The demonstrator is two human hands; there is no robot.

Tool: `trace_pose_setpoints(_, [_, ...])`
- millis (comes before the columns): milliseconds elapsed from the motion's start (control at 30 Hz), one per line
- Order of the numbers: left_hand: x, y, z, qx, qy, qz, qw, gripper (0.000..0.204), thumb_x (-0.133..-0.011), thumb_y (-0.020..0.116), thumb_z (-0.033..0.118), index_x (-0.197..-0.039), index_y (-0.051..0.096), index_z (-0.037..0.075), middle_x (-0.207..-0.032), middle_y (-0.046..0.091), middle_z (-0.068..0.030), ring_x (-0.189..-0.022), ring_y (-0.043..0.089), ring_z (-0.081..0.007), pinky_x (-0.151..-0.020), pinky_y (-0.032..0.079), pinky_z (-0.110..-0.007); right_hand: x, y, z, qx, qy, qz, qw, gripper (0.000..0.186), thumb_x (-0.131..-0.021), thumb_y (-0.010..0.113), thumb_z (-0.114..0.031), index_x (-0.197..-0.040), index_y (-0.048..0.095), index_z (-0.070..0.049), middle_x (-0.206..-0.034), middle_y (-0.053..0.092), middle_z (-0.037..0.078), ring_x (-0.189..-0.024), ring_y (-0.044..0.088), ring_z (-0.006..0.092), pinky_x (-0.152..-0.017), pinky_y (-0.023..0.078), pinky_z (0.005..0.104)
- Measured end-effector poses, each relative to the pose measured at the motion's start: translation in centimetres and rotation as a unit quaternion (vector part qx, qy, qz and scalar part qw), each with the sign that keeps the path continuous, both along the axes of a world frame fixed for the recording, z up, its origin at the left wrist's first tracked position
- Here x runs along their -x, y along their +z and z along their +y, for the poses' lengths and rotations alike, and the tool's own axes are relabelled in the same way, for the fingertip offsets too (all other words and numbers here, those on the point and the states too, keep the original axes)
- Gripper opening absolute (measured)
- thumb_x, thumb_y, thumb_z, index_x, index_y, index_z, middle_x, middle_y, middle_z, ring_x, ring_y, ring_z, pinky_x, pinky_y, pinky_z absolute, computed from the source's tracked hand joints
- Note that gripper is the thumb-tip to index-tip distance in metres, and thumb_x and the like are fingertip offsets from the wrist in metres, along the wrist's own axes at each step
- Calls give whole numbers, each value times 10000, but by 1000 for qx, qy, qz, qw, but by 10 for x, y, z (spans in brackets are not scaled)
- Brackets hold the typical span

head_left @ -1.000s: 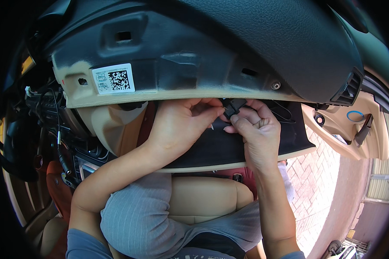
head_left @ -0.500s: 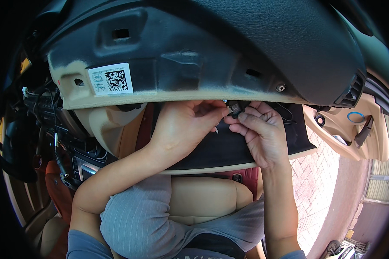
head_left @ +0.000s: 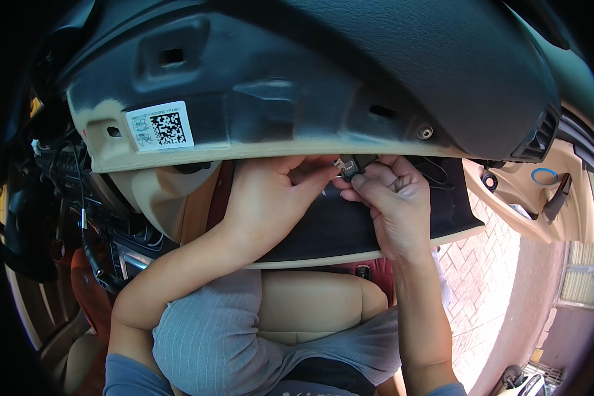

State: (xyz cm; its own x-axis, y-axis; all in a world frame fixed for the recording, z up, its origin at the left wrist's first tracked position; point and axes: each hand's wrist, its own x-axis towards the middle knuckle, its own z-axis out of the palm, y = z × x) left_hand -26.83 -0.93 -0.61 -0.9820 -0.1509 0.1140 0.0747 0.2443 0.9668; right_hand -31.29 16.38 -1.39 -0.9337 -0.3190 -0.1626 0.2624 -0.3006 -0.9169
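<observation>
My right hand point(head_left: 393, 195) is closed on a small black plastic module point(head_left: 361, 164), thumb on its lower part, just under the beige lower edge of the dashboard point(head_left: 264, 152). A silvery end point(head_left: 340, 165) shows on the module's left. My left hand point(head_left: 274, 198) is pinched at that end from the left; what its fingertips hold is too small and hidden to name. A thin pale bit point(head_left: 324, 193) sticks out below them. A thin black cable point(head_left: 435, 178) loops to the right, over a dark trim panel point(head_left: 310, 244) that lies below both hands.
An open beige door point(head_left: 521, 204) is at the right, above sunlit paving point(head_left: 475, 277). Loose black cables point(head_left: 89, 244) hang by the centre console at left. My knees in grey trousers point(head_left: 211, 330) and a beige seat cushion point(head_left: 310, 297) are below; a white label point(head_left: 158, 129) is on the dashboard.
The black module has turned slightly, showing more of its face and silvery end. My right hand has shifted a little; both hands remain at the same spot.
</observation>
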Motion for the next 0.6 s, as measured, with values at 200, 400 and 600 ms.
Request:
trace_pose_setpoints(200, [0, 0, 2, 106, -6, 82, 991, 166, -873, 720, 17, -1037, 731, -5, -900, 754, -87, -834, 706, -123, -760, 546, -247, -5, -1, -5, -15, -21, 31, 999, 320, -869, 614, 108, -1180, 541, 123, -988, 686, 172, -893, 713, 197, -769, 592, 262])
trace_pose_setpoints(400, [0, 1, 7, 130, 9, 51, 990, 121, -860, 727, 30, -977, 743, 2, -846, 740, -62, -725, 656, -110, -684, 521, -246, -5, -1, -6, -16, -35, 31, 999, 323, -860, 638, 102, -1172, 554, 113, -981, 683, 151, -871, 701, 174, -764, 591, 261])
trace_pose_setpoints(600, [5, 3, 8, 139, 28, 13, 990, 142, -834, 764, 113, -932, 754, 12, -811, 721, -28, -684, 573, -81, -643, 472, -242, -4, -2, -4, -26, -37, 27, 999, 339, -848, 651, 102, -1172, 551, 119, -983, 684, 163, -854, 701, 175, -752, 592, 259])
